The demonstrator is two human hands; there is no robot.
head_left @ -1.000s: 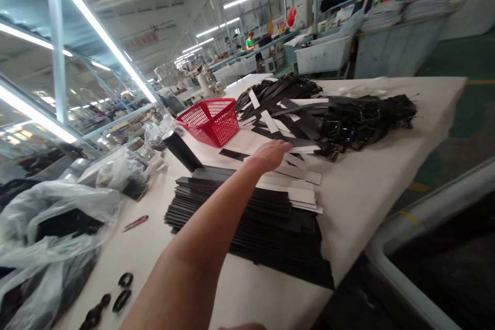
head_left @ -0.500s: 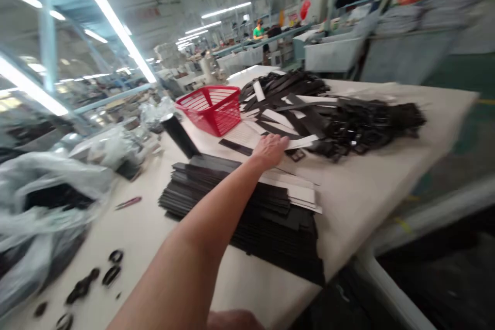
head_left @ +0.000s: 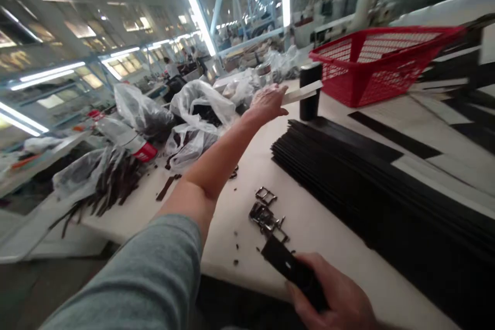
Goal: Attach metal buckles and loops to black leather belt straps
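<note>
My left hand reaches forward over the table, closed on a white strip that sticks out to the right. Behind the strip a black cylinder stands upright. Close to me, my right hand grips a folded black strap with a small hole near its end. Just beyond the strap lie several metal buckles. To the right a neat stack of black strips covers much of the table.
A red plastic basket stands behind the stack, with loose black and white strips at far right. On the left are clear plastic bags, a bottle with a red label and dark strips. The near table edge runs below the buckles.
The view has swung left. My left hand has left the loose strip pile with the white strip and is now beside the black cylinder. My right hand with the strap has come into view.
</note>
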